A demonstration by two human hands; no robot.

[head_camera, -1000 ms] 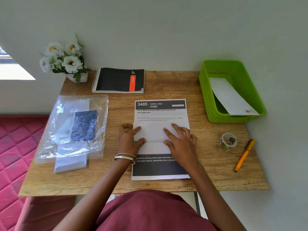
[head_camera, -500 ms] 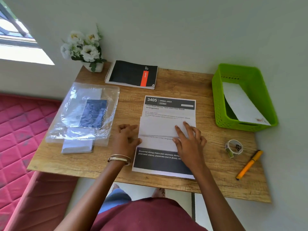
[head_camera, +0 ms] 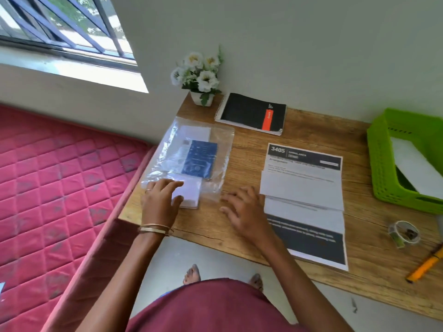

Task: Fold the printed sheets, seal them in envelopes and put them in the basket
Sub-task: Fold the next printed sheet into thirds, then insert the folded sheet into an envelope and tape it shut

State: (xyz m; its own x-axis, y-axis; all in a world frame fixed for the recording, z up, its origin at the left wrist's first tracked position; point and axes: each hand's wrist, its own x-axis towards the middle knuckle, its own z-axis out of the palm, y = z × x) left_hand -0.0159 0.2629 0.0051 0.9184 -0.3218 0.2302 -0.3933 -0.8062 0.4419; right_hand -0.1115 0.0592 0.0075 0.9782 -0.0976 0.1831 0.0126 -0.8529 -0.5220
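Wooden, rectangular brown table (head_camera: pixel 244 149) against a pale wall, with a pink quilted mattress (head_camera: pixel 60 188) on the floor to its left. Printed white sheet with black header and footer bands (head_camera: pixel 304 226) flat at the table's middle, a folded white sheet (head_camera: pixel 300 189) lying across it, touched by neither hand. Bright green slotted plastic basket (head_camera: pixel 383 168) at the right edge, already holding one white envelope (head_camera: pixel 417 171). Clear crinkled plastic packet (head_camera: pixel 213 149) on the left half of the table, a stack of white envelopes (head_camera: pixel 190 194) poking out of its near end, a blue card inside. Black spiral notebook with an orange stripe (head_camera: pixel 251 113) and small white pot of white flowers (head_camera: pixel 201 77) along the back. Left hand (head_camera: pixel 160 202) on the envelope stack, fingers (head_camera: pixel 173 184) loosely spread on top and thumb at the near edge, seemingly about to draw one out. Right hand (head_camera: pixel 247 212) just left of the sheets, fingers (head_camera: pixel 227 195) wide and holding nothing. Roll of clear tape (head_camera: pixel 405 233) and orange pen (head_camera: pixel 424 267) at the near right. Envelopes probably light, thin and slippery against each other and the film; best pinched by the exposed near edge, top one only, packet steadied. Folded sheet light and springy, apt to reopen; best taken along the crease.
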